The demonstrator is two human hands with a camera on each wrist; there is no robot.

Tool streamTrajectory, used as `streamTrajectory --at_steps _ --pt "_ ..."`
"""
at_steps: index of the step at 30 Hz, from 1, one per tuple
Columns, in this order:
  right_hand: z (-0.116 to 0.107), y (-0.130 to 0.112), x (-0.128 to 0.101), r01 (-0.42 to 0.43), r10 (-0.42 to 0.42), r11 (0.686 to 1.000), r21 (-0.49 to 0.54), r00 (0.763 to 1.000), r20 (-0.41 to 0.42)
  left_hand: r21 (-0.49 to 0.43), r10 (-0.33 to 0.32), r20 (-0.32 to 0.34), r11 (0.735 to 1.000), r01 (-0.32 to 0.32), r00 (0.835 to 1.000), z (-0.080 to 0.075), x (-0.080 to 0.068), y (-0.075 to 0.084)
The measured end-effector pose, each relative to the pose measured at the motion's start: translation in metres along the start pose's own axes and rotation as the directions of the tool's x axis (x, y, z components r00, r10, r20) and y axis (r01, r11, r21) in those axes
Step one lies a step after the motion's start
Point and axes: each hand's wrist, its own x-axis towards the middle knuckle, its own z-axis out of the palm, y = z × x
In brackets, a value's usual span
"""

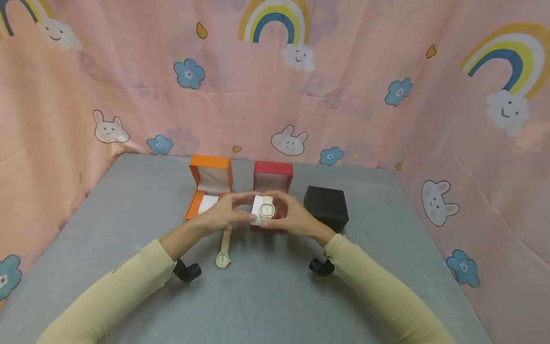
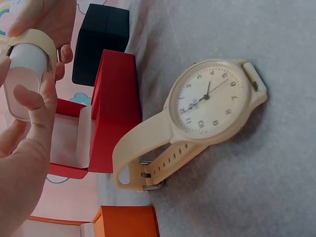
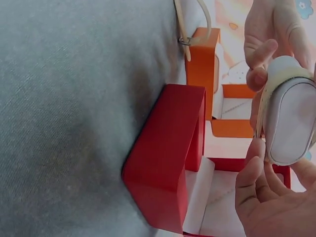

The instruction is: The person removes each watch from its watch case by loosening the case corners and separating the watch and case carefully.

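Observation:
Both hands meet over the open red box. Between them they hold a white pillow with a cream square-faced watch strapped round it. My left hand pinches the pillow's left end, with a thumb and fingers curled on it. My right hand grips the right end. In the right wrist view the pillow hangs just above the red box. A second cream watch with a round face lies flat on the grey table under my left forearm, and it fills the left wrist view.
An open orange box with a white pillow in it stands left of the red one. A shut black box stands to the right. The grey table is walled on three sides by a pink patterned cloth.

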Motion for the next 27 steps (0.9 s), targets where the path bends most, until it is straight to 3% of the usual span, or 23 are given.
streamTrajectory --at_steps 11,27 --pt "0.0079 -0.0006 -0.0002 -0.008 0.008 1.000 0.018 1.000 -0.016 -0.011 0.002 -0.072 1.000 -0.002 0.997 0.0042 0.0003 0.0002" --pt "0.0071 -0.0046 -0.0014 0.015 -0.014 0.999 -0.052 1.000 0.027 0.040 0.000 -0.039 0.999 0.002 0.999 0.0019 -0.0032 0.0017"
